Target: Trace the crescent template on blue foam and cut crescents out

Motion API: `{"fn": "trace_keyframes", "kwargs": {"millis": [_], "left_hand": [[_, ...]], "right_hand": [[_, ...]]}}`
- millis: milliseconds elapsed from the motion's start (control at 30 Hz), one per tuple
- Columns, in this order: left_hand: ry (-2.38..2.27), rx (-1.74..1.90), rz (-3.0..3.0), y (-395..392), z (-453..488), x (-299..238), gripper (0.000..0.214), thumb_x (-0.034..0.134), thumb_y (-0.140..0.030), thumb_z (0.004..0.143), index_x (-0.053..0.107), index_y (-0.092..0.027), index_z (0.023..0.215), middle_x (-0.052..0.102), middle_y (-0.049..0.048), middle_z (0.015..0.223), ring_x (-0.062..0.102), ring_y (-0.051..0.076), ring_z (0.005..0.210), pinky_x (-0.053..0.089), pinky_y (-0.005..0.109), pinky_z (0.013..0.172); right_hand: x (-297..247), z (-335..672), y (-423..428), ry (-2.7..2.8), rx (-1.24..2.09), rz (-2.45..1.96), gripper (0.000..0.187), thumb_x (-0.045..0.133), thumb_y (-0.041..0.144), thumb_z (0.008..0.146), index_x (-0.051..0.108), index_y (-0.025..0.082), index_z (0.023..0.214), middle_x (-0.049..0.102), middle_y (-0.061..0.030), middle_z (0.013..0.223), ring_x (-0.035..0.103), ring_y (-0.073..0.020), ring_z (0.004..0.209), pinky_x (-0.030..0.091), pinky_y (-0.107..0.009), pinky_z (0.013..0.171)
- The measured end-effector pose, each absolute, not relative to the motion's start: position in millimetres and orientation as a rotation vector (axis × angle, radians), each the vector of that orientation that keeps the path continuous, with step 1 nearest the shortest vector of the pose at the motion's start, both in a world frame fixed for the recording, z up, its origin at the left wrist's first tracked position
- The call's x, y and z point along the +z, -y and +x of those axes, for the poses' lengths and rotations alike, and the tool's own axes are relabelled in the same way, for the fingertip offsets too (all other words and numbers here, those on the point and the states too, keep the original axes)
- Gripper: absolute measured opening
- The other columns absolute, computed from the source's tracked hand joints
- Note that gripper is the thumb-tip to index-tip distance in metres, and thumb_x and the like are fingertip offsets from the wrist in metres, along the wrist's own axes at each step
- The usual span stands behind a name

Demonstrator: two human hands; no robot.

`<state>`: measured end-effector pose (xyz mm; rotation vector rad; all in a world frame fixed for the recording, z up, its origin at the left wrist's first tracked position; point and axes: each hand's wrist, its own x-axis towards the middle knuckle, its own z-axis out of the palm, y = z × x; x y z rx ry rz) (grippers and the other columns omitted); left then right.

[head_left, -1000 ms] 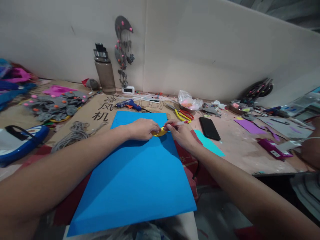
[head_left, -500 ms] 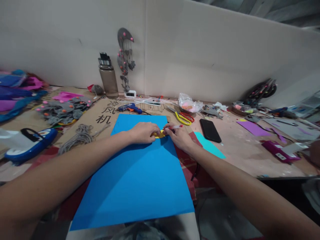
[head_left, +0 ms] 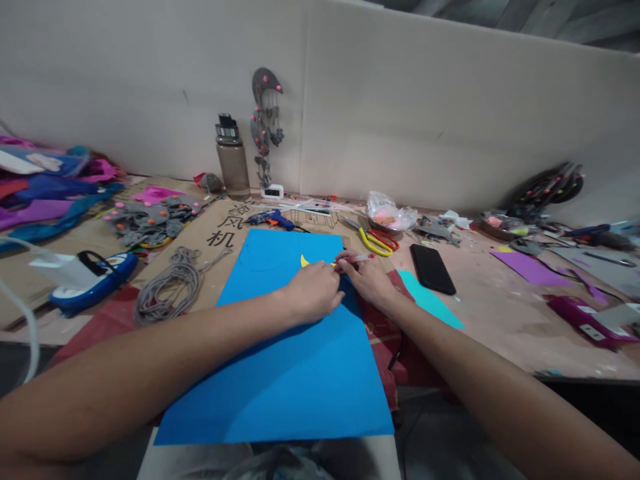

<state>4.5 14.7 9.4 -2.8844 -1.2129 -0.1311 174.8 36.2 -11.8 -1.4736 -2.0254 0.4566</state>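
A large blue foam sheet (head_left: 285, 360) lies in front of me on the table. A small yellow crescent-shaped piece (head_left: 306, 261) rests on its far part. My left hand (head_left: 313, 293) presses down on the sheet just below the yellow piece, fingers curled together. My right hand (head_left: 367, 277) pinches a red-and-white pen (head_left: 357, 257), its tip beside the yellow piece. A faint curved line shows on the sheet near its far left corner.
Yellow-and-red scissors (head_left: 376, 241), a black phone (head_left: 433, 269), a blue glue gun (head_left: 270, 217), a brown bottle (head_left: 233, 160), a grey rope coil (head_left: 173, 288), grey felt pieces (head_left: 150, 220), a teal sheet (head_left: 430, 300) and purple paper (head_left: 530, 268) lie around.
My left hand slid right and toward me, off the yellow piece, which now shows uncovered. The right hand keeps the pen. My head has turned slightly left.
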Motion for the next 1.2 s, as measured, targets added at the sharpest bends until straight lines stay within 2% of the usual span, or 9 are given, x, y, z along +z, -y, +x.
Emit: {"fn": "trace_keyframes", "kwargs": {"millis": [67,200,433,500,633,800,900,1067,1200], "left_hand": [[1.272,-0.085,-2.829,-2.3,16.9,7.7,0.055,0.051,-0.049,0.095,0.064,-0.006,0.127,0.069,0.0228,0.122,0.063,0.035,0.116,0.049,0.043,0.097],[1.342,0.015,-2.751,12.4,32.2,5.3,0.078,0.042,-0.066,0.093,0.066,0.001,0.124,0.068,0.0299,0.121,0.063,0.04,0.113,0.047,0.048,0.097],[1.431,0.025,-2.733,15.1,36.2,-3.4,0.094,0.042,-0.073,0.089,0.056,0.008,0.135,0.06,0.0363,0.13,0.058,0.044,0.121,0.043,0.049,0.101],[1.402,-0.028,-2.744,13.7,36.2,-7.3,0.093,0.043,-0.073,0.089,0.059,0.008,0.131,0.062,0.037,0.126,0.06,0.044,0.117,0.044,0.05,0.099],[1.391,-0.062,-2.754,11.7,35.6,-11.3,0.087,0.044,-0.075,0.087,0.065,-0.002,0.129,0.066,0.0314,0.124,0.063,0.042,0.111,0.047,0.052,0.094],[1.434,-0.025,-2.782,11.4,36.1,-10.9,0.099,0.042,-0.076,0.087,0.055,0.008,0.138,0.054,0.0376,0.139,0.055,0.047,0.127,0.042,0.052,0.104],[1.452,-0.003,-2.801,11.3,36.8,-11.3,0.099,0.041,-0.076,0.087,0.053,0.006,0.141,0.05,0.0361,0.143,0.049,0.049,0.133,0.039,0.055,0.108],[1.454,-0.024,-2.857,10.6,36.3,-10.0,0.087,0.047,-0.072,0.087,0.063,0.0,0.133,0.056,0.033,0.139,0.047,0.048,0.135,0.038,0.056,0.108],[1.37,0.037,-2.901,9.3,34.7,-6.0,0.073,0.046,-0.067,0.091,0.071,-0.008,0.124,0.063,0.0291,0.132,0.052,0.045,0.13,0.043,0.054,0.1]], "right_hand": [[-12.5,176.0,-37.3,2.013,0.502,-1.462,0.024,0.047,0.026,0.101,0.069,0.017,0.099,0.077,-0.0092,0.1,0.072,-0.0212,0.091,0.05,-0.031,0.088],[-12.7,177.6,-38.6,1.994,0.541,-1.441,0.024,0.047,0.029,0.101,0.068,0.018,0.098,0.075,-0.0095,0.103,0.072,-0.0209,0.092,0.051,-0.031,0.087],[-16.7,180.9,-42.2,1.986,0.617,-1.4,0.025,0.045,0.032,0.101,0.066,0.018,0.101,0.074,-0.0096,0.102,0.073,-0.0205,0.091,0.053,-0.03,0.083],[-17.0,181.3,-43.5,1.988,0.632,-1.402,0.025,0.046,0.033,0.101,0.066,0.019,0.1,0.075,-0.0086,0.098,0.073,-0.0206,0.09,0.053,-0.03,0.083],[-14.8,181.2,-45.1,1.997,0.648,-1.41,0.024,0.047,0.033,0.1,0.066,0.02,0.097,0.076,-0.009,0.098,0.074,-0.0216,0.091,0.053,-0.031,0.084],[-7.6,179.3,-45.0,2.033,0.613,-1.488,0.021,0.048,0.03,0.099,0.067,0.02,0.099,0.077,-0.0081,0.095,0.074,-0.022,0.091,0.053,-0.031,0.082],[-2.3,175.6,-45.3,2.051,0.593,-1.482,0.02,0.049,0.028,0.097,0.067,0.018,0.097,0.076,-0.0082,0.093,0.073,-0.0219,0.089,0.052,-0.033,0.083],[6.6,156.8,-48.9,2.026,0.664,-1.328,0.023,0.049,0.031,0.097,0.067,0.018,0.094,0.075,-0.008,0.093,0.072,-0.0205,0.084,0.053,-0.032,0.079],[10.6,135.5,-53.9,2.125,0.645,-1.29,0.021,0.052,0.03,0.097,0.069,0.018,0.093,0.075,-0.006,0.094,0.07,-0.0186,0.083,0.051,-0.029,0.076]]}}
